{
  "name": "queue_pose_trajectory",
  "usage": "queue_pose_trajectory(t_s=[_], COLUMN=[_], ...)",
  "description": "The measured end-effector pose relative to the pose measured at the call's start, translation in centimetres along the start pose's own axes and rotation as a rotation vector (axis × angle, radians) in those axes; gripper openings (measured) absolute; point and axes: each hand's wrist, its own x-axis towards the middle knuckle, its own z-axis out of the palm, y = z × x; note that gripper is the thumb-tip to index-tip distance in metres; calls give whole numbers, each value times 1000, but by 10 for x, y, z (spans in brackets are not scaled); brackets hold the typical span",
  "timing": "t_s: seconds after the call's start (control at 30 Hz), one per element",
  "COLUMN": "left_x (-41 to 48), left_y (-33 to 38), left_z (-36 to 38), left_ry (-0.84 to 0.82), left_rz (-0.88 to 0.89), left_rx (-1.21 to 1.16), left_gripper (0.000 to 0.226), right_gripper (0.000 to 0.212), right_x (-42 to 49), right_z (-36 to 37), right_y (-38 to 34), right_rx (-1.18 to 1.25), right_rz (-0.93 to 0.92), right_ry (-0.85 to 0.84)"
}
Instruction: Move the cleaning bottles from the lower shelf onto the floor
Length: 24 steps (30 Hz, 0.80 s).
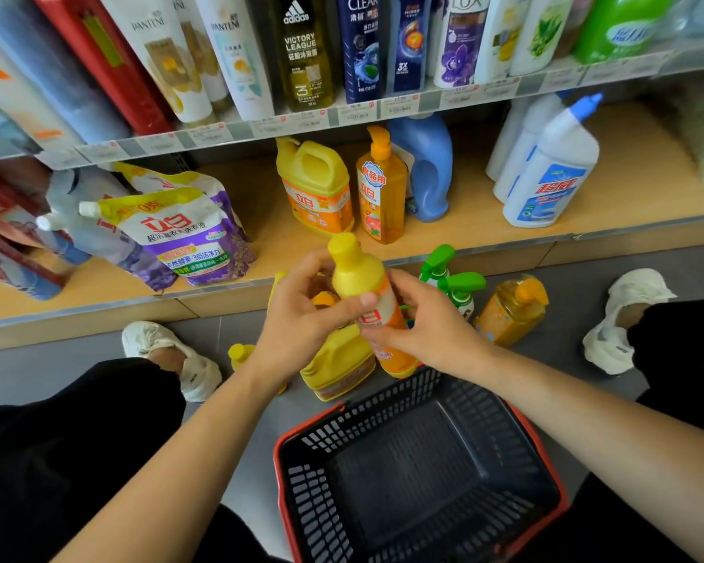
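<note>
Both hands hold a yellow-capped orange bottle point(360, 278) tilted above the floor, in front of the lower shelf point(484, 225). My left hand point(301, 319) grips its upper body; my right hand point(427, 323) grips its lower part. On the shelf stand a yellow jug point(316, 184), an orange pump bottle point(383, 188), a blue bottle point(427, 168) and white bottles with blue caps point(549, 172). On the floor point(561, 286) lie a yellow jug point(338, 363), green spray bottles point(452, 278), an orange pump bottle point(509, 310) and a small yellow-capped bottle point(240, 353).
A black and red shopping basket point(419, 465) sits on the floor below my hands. Refill pouches point(179, 233) lean on the shelf's left side. Shampoo bottles point(301, 50) fill the upper shelf. My shoes point(167, 355) point(622, 319) flank the floor bottles.
</note>
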Motion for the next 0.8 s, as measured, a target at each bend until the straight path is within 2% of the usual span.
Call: queue_pose_trajectory(t_s=[0.13, 0.4, 0.67, 0.8], left_x=[0, -5, -10, -7], left_y=[9, 16, 13, 14], left_z=[-3, -12, -12, -12], left_ry=[-25, -27, 111, 150], left_rz=[4, 198, 218, 224], left_rx=[-33, 114, 235, 241], left_gripper=[46, 33, 26, 15], right_gripper=[60, 60, 63, 63], right_x=[-3, -5, -6, -5], right_z=[-6, -6, 1, 2], right_y=[4, 6, 6, 7], right_rx=[40, 46, 7, 18], right_rz=[-3, 18, 25, 23], right_ry=[21, -34, -24, -39])
